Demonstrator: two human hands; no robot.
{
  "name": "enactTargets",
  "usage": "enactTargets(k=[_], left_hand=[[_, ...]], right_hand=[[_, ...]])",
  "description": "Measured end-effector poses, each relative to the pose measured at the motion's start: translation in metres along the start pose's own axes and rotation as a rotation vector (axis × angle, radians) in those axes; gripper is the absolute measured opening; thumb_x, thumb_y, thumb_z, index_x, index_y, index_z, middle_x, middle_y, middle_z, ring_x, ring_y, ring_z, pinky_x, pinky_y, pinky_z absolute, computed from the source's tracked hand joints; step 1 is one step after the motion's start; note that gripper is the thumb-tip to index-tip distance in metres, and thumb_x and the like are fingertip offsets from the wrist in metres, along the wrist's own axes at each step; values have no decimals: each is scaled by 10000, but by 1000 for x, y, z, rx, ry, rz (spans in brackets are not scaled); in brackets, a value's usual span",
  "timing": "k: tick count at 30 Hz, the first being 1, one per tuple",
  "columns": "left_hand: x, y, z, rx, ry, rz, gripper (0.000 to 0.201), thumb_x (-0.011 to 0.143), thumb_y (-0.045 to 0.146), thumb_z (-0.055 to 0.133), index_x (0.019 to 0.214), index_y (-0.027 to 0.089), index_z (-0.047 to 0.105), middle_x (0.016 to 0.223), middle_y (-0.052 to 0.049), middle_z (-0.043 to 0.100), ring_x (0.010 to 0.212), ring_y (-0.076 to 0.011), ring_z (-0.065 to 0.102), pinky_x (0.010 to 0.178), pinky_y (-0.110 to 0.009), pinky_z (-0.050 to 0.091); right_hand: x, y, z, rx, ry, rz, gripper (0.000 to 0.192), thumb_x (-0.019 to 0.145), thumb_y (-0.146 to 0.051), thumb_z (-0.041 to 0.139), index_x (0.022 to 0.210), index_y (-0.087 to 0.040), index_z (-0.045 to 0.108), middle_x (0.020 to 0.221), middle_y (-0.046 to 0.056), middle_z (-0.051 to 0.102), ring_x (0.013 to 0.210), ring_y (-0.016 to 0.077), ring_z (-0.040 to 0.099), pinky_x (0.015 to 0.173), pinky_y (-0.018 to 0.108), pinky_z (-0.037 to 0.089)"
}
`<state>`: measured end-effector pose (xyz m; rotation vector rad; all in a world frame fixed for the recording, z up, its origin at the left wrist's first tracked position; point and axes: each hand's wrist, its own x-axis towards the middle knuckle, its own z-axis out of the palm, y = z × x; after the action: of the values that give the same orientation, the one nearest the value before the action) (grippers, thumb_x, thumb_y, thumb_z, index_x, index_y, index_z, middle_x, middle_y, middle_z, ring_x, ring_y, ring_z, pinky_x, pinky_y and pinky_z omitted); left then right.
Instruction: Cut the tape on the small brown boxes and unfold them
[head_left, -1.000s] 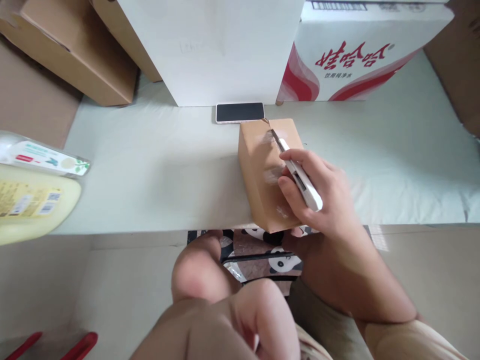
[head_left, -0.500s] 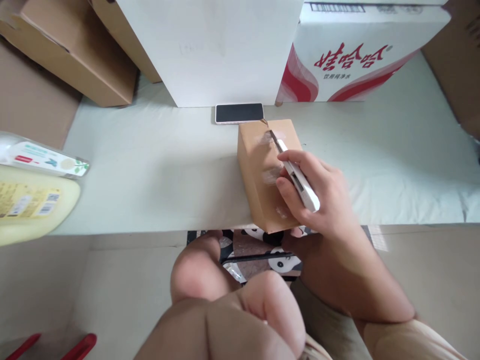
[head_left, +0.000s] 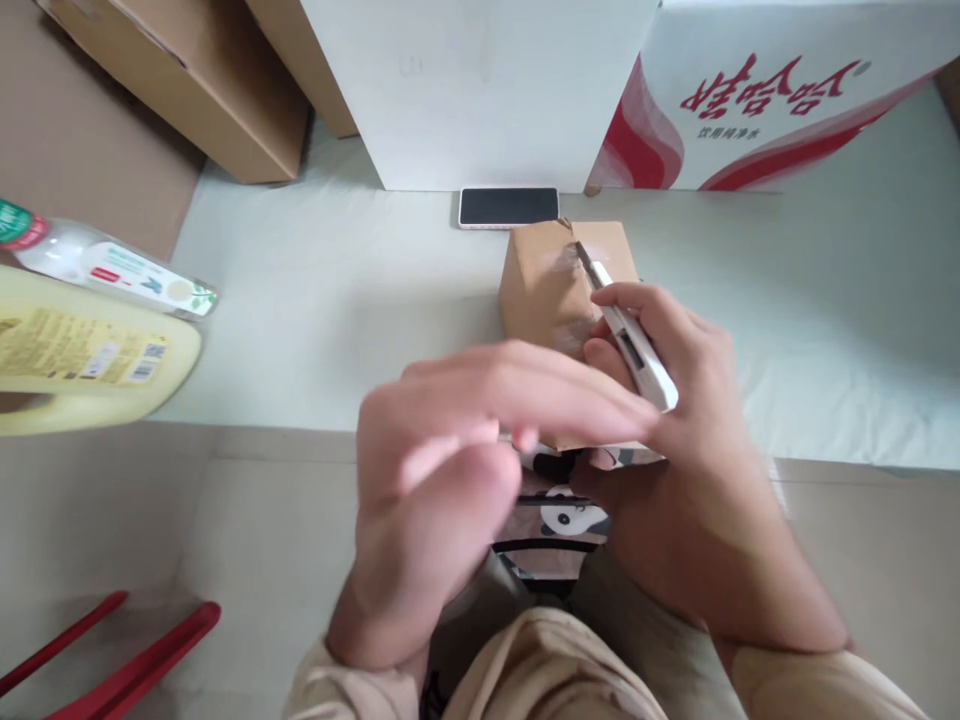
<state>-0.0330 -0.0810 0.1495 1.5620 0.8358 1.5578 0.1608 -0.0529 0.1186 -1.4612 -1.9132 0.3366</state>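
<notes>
A small brown cardboard box (head_left: 536, 285) with strips of clear tape rests near the front edge of the pale green surface. My right hand (head_left: 705, 385) is closed around a white utility knife (head_left: 651, 375), whose extended blade lies along the seam at the box's far end. Raised in front of the box is my left hand (head_left: 450, 445), slightly blurred, with fingers stretched to the right and nothing visible in it. It hides the box's near part. Whether its fingertips touch my right hand, I cannot tell.
A phone (head_left: 510, 207) lies just behind the box, against a tall white carton (head_left: 487, 100). To its right stands a red-and-white carton (head_left: 757, 120). At left are a clear bottle (head_left: 135, 270), a yellow container (head_left: 97, 350) and brown cartons (head_left: 225, 90).
My left hand has come up from my lap to in front of the box, its fingers straightening. The knife stays at the box's seam in my right hand. The view has shifted left.
</notes>
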Motion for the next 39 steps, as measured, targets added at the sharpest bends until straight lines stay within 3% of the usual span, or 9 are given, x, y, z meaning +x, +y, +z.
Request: enactTargets(k=[2, 4, 9, 16, 20, 23, 29, 33, 39], left_hand=[[13, -18, -1, -85, 75, -2, 193, 985, 424, 680, 878, 266, 712, 757, -8, 680, 683, -143, 647, 642, -326, 585], [22, -40, -5, -121, 201, 60, 239, 843, 348, 863, 864, 259, 642, 727, 37, 596, 598, -84, 548, 509, -241, 474], [27, -76, -13, -45, 209, 103, 250, 868, 416, 834, 844, 224, 676, 651, 61, 544, 442, -12, 377, 365, -183, 261], [19, -82, -4, 1, 83, 27, 244, 992, 402, 677, 832, 219, 700, 687, 15, 582, 435, -38, 466, 367, -217, 305], [18, -86, 0, 57, 10, -13, 466, 1024, 465, 595, 645, 201, 537, 509, 36, 408, 393, -64, 354, 371, -257, 229], [18, -87, 5, 40, -36, 32, 558, 1058, 444, 525, 572, 189, 427, 480, 21, 408, 408, -73, 369, 401, -271, 241], [14, -87, 21, 45, -126, 120, 302, 1067, 404, 524, 858, 219, 640, 744, -25, 688, 695, -127, 642, 652, -278, 518], [9, -93, 23, 41, -141, 100, 219, 1074, 357, 512, 950, 231, 642, 791, -11, 664, 724, -121, 613, 662, -267, 493], [7, -97, 23, 182, -128, 147, 268, 1071, 349, 504, 849, 222, 585, 722, 3, 610, 652, -112, 549, 612, -266, 441]], right_hand=[[1, -1, 0, 5, -2, -6, 245, 951, -366, 594, 1167, -258, 639, 950, 46, 771, 761, 210, 708, 679, 331, 536], [1, -1, -1, 10, -1, -18, 245, 948, -358, 592, 1162, -251, 644, 947, 49, 775, 769, 211, 712, 688, 330, 537], [2, 1, 2, -3, 36, -38, 248, 939, -335, 589, 1160, -246, 655, 962, 53, 780, 774, 208, 710, 676, 313, 522], [2, 1, 3, 16, 61, -53, 225, 940, -317, 577, 1142, -248, 649, 951, 49, 778, 733, 188, 692, 647, 297, 513], [3, 0, 2, 17, 60, -52, 212, 943, -318, 574, 1126, -244, 648, 936, 45, 777, 720, 181, 686, 632, 285, 502], [2, 0, 1, 37, 64, -47, 204, 946, -326, 573, 1111, -235, 648, 927, 40, 779, 699, 171, 682, 611, 274, 489], [2, 2, 1, 66, 95, -94, 191, 956, -344, 580, 1087, -225, 652, 881, 35, 773, 658, 154, 670, 601, 259, 486], [0, 1, 0, 69, 123, -100, 196, 978, -389, 555, 1047, -232, 650, 793, 14, 743, 603, 140, 627, 564, 252, 457], [-10, -6, -5, 100, 202, -107, 154, 949, -341, 563, 959, -220, 657, 652, -16, 667, 500, 111, 543, 497, 247, 411]])
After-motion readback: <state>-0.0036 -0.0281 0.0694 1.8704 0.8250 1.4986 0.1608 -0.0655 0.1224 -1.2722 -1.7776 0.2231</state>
